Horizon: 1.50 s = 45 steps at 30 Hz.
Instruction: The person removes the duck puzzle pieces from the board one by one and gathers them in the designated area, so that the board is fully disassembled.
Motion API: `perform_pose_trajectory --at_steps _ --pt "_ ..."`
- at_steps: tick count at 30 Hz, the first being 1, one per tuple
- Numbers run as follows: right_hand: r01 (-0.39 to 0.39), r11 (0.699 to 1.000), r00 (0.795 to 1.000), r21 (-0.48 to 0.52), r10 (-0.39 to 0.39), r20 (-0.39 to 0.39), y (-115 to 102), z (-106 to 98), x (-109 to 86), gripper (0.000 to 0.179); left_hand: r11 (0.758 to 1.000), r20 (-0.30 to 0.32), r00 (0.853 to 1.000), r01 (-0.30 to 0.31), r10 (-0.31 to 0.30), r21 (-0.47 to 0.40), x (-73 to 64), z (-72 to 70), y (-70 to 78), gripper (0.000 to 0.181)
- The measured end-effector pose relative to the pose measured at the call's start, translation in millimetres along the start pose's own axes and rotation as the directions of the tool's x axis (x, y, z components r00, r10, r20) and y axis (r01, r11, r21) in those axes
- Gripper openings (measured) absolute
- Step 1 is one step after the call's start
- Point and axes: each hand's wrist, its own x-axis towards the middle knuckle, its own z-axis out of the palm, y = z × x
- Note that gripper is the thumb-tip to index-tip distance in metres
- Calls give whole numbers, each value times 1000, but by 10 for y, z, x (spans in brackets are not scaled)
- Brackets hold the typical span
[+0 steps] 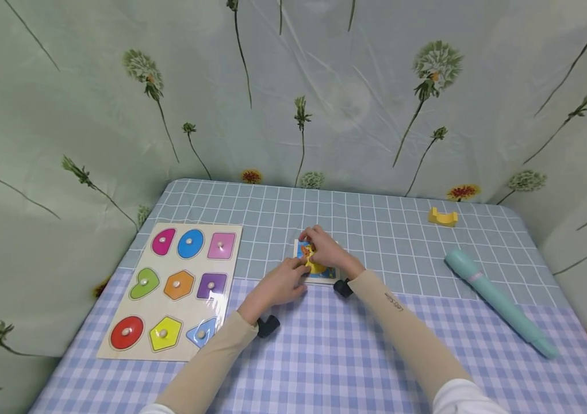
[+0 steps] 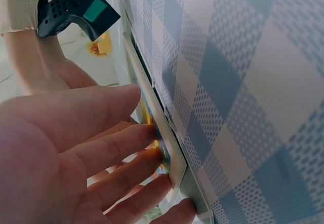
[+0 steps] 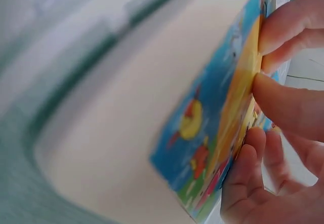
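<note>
A small picture puzzle board (image 1: pixel 330 280), pale-rimmed with a blue and yellow scene, lies near the middle of the table under both hands. From its left side, my left hand (image 1: pixel 284 282) reaches in with fingers extended, fingertips at the picture; the left wrist view shows them along the board's edge (image 2: pixel 161 125). My right hand (image 1: pixel 326 251) arches over the top, its bent fingers and thumb touching the picture surface (image 3: pixel 190 120) in the right wrist view. Both hands hide part of the yellow figure in the middle.
Left of the hands lies a large wooden shape board (image 1: pixel 195 307) with several knobbed coloured pieces. A long teal cylinder (image 1: pixel 500 305) lies at the right. Behind it sits a small yellow curved block (image 1: pixel 443 217). A floral curtain (image 1: pixel 355 115) borders the table's back.
</note>
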Motion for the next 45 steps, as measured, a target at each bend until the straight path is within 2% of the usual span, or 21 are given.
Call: perform_pose_trajectory --at_steps 4,8,11,16,20,23,26,30,34,40,45 --pt "-10 999 999 40 12 -39 5 29 -4 36 1000 -6 1000 -6 6 -3 -6 28 -16 40" --pt "27 998 992 53 -20 -127 43 46 9 18 1000 -17 1000 -12 12 0 -5 45 -21 39" --pt "36 993 984 109 -16 -177 93 18 3 12 1000 -17 1000 -5 5 7 2 45 -11 38" --pt "-29 962 985 271 74 -157 233 -166 -104 11 999 -7 999 46 -46 1 15 31 21 35" --pt "-124 931 971 343 185 -151 409 -377 -243 17 997 -2 997 80 -80 14 28 30 51 39" --pt "-196 931 951 307 258 -173 550 -506 -341 18 995 2 996 86 -86 54 41 43 77 42" --pt "-231 941 940 247 281 -192 660 -579 -416 18 993 -3 996 91 -91 78 55 53 99 41" --pt "-225 948 943 226 271 -195 723 -598 -464 20 995 -29 997 77 -75 61 76 56 121 39" --pt "-228 953 941 201 269 -203 724 -570 -464 21 999 -20 999 38 -38 36 105 77 129 43" --pt "-220 973 940 63 229 -252 694 -515 -443 16 999 20 999 37 -37 24 133 104 117 46" --pt "-151 988 954 -35 137 -267 706 -481 -418 8 1000 5 1000 22 -22 -1 124 109 107 45"
